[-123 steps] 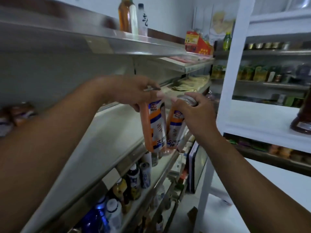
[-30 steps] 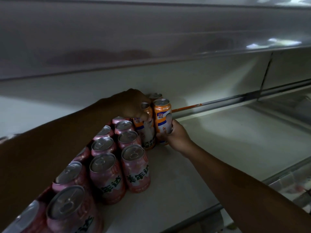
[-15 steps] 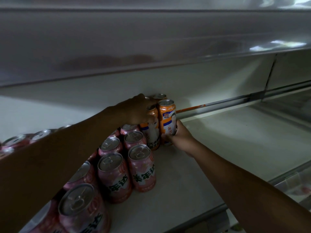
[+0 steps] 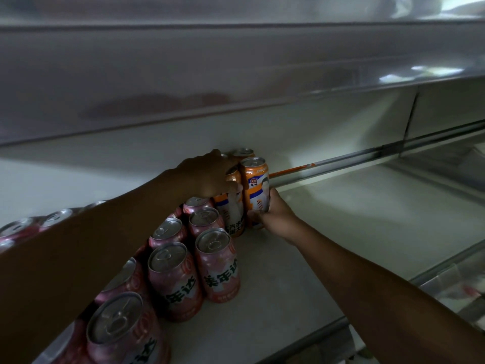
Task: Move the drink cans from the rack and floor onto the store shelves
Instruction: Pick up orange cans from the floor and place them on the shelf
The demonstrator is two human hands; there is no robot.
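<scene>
Head view: left hand (image 4: 207, 174) grips inner orange can (image 4: 232, 214) by its top, right hand (image 4: 275, 216) wraps outer orange can (image 4: 256, 187) low from the right, both upright, touching.

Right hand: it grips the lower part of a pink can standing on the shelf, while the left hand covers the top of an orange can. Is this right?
No. The head view shows the right hand gripping an orange can, not a pink one. It stands on the shelf, and the left hand covers the top of another orange can.
</scene>
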